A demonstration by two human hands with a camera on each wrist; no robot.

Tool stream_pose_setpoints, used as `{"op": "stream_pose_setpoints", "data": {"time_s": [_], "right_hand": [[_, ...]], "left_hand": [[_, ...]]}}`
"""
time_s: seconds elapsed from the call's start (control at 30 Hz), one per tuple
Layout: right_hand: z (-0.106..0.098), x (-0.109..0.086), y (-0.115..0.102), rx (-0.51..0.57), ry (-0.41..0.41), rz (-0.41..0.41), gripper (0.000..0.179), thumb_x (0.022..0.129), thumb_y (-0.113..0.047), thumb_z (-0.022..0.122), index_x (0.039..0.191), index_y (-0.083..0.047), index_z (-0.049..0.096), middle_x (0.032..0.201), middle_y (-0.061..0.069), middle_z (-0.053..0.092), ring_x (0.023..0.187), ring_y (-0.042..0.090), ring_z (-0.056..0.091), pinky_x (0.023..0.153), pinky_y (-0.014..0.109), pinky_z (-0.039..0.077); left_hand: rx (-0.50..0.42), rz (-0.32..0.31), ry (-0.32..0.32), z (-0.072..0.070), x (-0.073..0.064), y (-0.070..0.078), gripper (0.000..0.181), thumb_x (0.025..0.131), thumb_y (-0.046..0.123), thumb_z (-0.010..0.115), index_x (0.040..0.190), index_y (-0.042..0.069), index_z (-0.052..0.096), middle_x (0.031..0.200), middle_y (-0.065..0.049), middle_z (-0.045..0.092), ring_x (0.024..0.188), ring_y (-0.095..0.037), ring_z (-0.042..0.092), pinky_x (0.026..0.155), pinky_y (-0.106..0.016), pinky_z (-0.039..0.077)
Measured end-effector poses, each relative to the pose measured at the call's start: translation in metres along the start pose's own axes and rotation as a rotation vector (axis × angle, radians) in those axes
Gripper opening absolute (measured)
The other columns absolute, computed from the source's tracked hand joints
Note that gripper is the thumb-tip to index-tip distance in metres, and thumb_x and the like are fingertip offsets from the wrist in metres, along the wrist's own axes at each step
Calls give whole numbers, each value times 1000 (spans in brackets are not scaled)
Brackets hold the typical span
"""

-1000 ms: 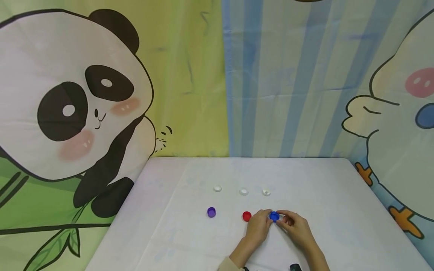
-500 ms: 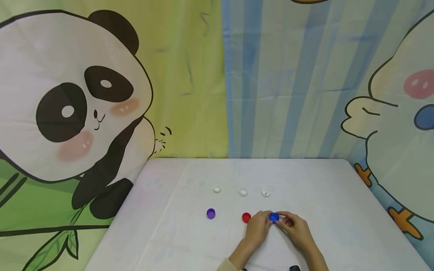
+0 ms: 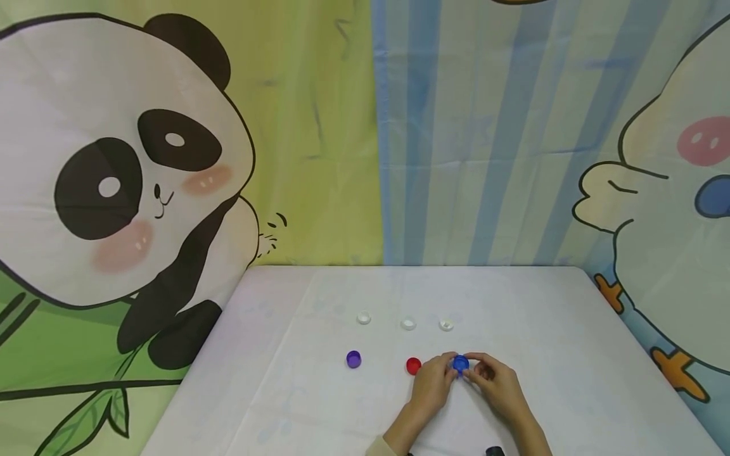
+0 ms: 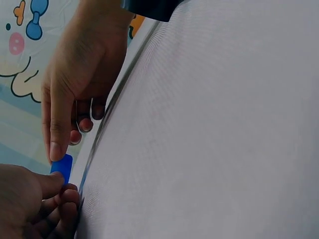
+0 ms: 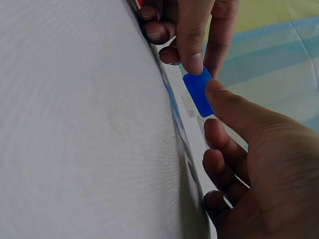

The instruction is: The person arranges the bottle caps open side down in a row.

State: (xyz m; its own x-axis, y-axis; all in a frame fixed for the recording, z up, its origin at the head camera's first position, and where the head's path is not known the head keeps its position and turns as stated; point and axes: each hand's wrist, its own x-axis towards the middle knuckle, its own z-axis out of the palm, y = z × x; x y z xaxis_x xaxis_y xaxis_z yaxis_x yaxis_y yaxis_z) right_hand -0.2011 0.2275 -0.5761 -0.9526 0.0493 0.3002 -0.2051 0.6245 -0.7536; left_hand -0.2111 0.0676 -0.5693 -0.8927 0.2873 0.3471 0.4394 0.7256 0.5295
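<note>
A small round blue cap (image 3: 460, 364), its hollow side facing the head camera, is between both hands over the white table. My left hand (image 3: 431, 383) pinches it from the left with thumb and fingertips. On the opposite side, the thumb and fingertips of my right hand (image 3: 497, 382) pinch the same cap. Both wrist views show the blue cap (image 5: 198, 92) edge-on with fingertips at it. Just left of my left hand lies a red cap (image 3: 413, 365), and farther left a purple cap (image 3: 353, 359).
Behind the hands, a row of small white round pieces stands on the table (image 3: 296, 392): a left one (image 3: 363, 318), a middle one (image 3: 407, 323) and a right one (image 3: 446, 325). A black object (image 3: 495, 451) shows at the bottom edge. Printed curtains hang beyond the table.
Both hands stay on the blue cap, nearly in the same place. The head view has shifted slightly; the other caps and white pieces stay put.
</note>
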Motion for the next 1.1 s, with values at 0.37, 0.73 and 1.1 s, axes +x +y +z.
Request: {"op": "stream_pose_setpoints", "data": {"time_s": [0.37, 0.73, 1.1], "right_hand": [[-4, 5, -21, -13, 72, -183, 30, 71, -16, 75, 99, -16, 65, 63, -11, 49, 54, 1, 43, 47, 17, 35], [-9, 10, -40, 0, 83, -216, 31, 72, -18, 74, 101, -20, 64, 64, -12, 49, 55, 1, 42, 46, 17, 33], [-14, 11, -57, 90, 110, -276, 31, 75, -19, 72, 105, -19, 64, 67, -9, 51, 63, 3, 41, 55, 25, 33]], "left_hand": [[-67, 37, 53, -16, 1, -1, 32, 84, 17, 63, 115, 19, 57, 70, 10, 56, 62, 2, 47, 55, -10, 36], [-144, 162, 116, -41, 5, -2, 33, 85, 16, 62, 117, 16, 56, 67, 10, 57, 55, 8, 41, 51, -5, 31], [-211, 215, 72, -72, 8, 2, 33, 88, 20, 56, 120, 16, 54, 68, 9, 57, 52, 9, 40, 49, -6, 33]]}}
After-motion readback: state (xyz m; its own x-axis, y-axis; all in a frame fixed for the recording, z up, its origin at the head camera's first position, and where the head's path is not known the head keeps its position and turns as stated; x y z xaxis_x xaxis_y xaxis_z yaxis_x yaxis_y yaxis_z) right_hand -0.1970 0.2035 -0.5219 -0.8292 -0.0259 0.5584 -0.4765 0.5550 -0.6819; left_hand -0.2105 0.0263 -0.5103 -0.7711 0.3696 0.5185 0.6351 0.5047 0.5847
